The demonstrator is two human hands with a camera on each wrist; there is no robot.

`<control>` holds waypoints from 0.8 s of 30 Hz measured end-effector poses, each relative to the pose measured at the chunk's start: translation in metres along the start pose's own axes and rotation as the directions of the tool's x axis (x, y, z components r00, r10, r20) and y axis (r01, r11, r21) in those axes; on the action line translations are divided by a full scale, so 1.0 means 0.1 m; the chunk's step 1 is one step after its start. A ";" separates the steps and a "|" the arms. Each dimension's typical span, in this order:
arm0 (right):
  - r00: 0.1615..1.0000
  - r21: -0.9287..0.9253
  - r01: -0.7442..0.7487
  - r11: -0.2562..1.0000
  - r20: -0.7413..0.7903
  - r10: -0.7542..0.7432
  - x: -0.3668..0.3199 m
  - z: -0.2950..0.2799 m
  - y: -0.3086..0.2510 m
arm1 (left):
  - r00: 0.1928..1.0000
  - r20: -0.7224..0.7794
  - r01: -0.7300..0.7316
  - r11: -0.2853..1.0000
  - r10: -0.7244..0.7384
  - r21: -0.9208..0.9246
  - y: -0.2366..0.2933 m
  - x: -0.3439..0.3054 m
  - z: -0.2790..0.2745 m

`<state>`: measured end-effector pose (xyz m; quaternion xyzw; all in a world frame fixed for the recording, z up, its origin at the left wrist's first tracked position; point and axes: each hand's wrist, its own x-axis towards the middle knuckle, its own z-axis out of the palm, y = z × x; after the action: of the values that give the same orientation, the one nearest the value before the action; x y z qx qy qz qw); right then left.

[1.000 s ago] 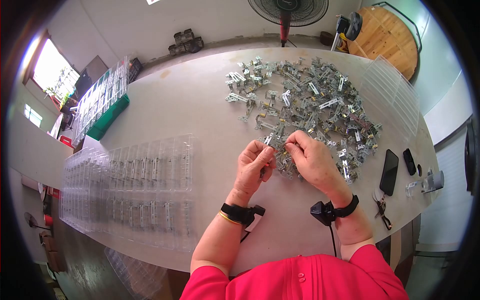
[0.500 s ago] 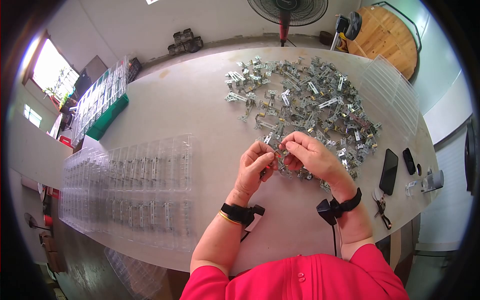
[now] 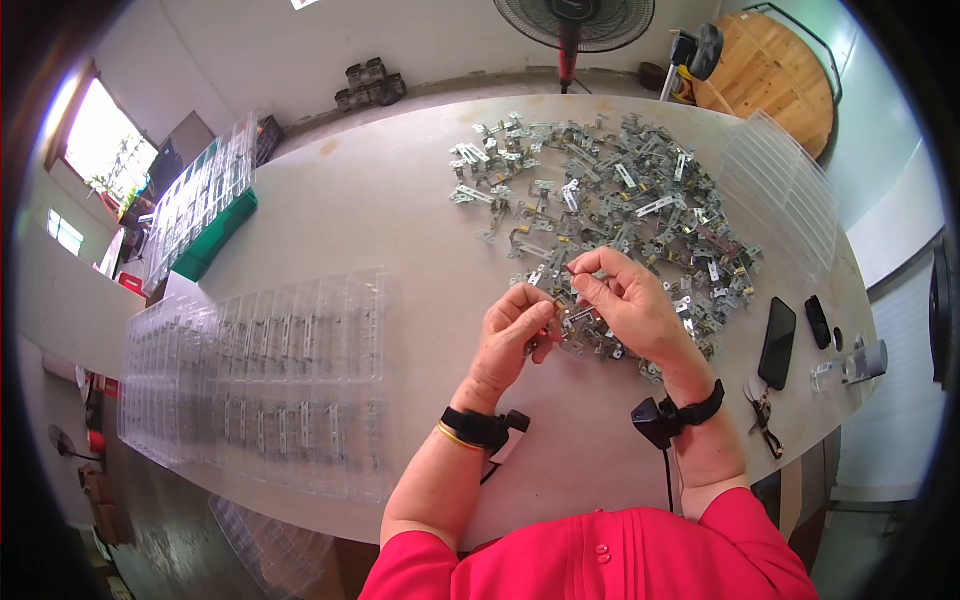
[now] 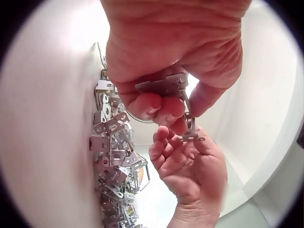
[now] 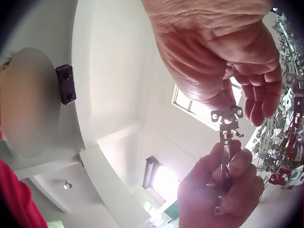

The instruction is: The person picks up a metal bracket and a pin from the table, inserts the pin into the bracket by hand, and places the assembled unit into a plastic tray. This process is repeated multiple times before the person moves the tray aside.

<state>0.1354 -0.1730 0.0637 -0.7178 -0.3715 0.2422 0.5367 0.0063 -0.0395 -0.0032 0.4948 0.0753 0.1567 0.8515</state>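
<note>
Curled fingers of the left hand (image 3: 510,335) grip a metal bracket (image 4: 164,84), whose narrow arm and small holed end plate stick out past the fingers. In the right wrist view the bracket (image 5: 224,156) stands upright in the left hand (image 5: 209,194), plate uppermost. The right hand (image 3: 635,305) is just right of it, thumb and forefinger bent toward each other near the plate; whether they pinch anything is hidden. Its other fingers (image 5: 260,95) are loosely bent. Beyond both hands lies a wide heap of similar brackets (image 3: 640,200).
Clear compartment trays holding brackets (image 3: 290,380) lie at the left, with another tray on a green crate (image 3: 215,240) behind. An empty-looking clear tray (image 3: 785,190) is at the far right. Phone (image 3: 778,345), pliers (image 3: 765,425) and a glass (image 3: 865,363) lie near the right edge.
The right hand's fingertips have drawn away from the left hand's, up toward the heap, and more of the gripped bracket shows between the hands. The left hand has barely moved.
</note>
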 end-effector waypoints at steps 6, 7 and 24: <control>0.964 -0.057 0.266 0.962 0.041 -0.264 -0.02 -0.02 -0.09 | 0.999 -0.039 0.030 0.989 -0.036 -0.143 0.03 0.00 -0.05; 0.918 -0.111 0.397 0.911 0.053 -0.393 0.00 -0.04 -0.07 | 0.999 -0.009 0.050 0.983 -0.052 -0.178 0.03 0.01 -0.06; 0.902 -0.166 0.432 0.887 0.086 -0.423 -0.07 -0.01 -0.18 | 0.985 0.156 0.141 0.847 -0.070 -0.512 -0.02 0.04 -0.17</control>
<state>0.1266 -0.1765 0.0807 -0.6584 -0.5533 0.1002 0.5004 0.0061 -0.0253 -0.0136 0.2500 0.0010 0.0912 0.9639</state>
